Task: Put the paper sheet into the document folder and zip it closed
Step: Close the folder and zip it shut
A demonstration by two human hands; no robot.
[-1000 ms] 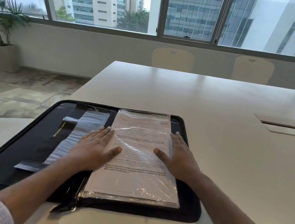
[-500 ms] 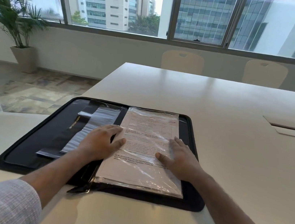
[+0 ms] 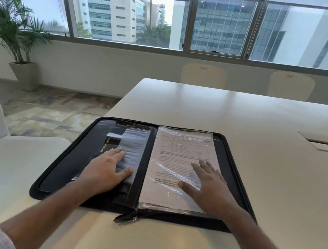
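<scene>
Lying open on the white surface (image 3: 241,135) at frame centre, the document folder (image 3: 233,176) holds the paper sheet (image 3: 175,157) under plastic; left hand (image 3: 106,171) and right hand (image 3: 209,185) rest flat, fingers (image 3: 199,167) spread, gripping nothing.

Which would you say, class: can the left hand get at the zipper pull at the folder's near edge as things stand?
Probably yes. The zipper pull lies exposed on the table at the document folder's near edge, with nothing over it. The left hand rests flat and empty on the folder's left half, so only drawing back seems needed.
</scene>
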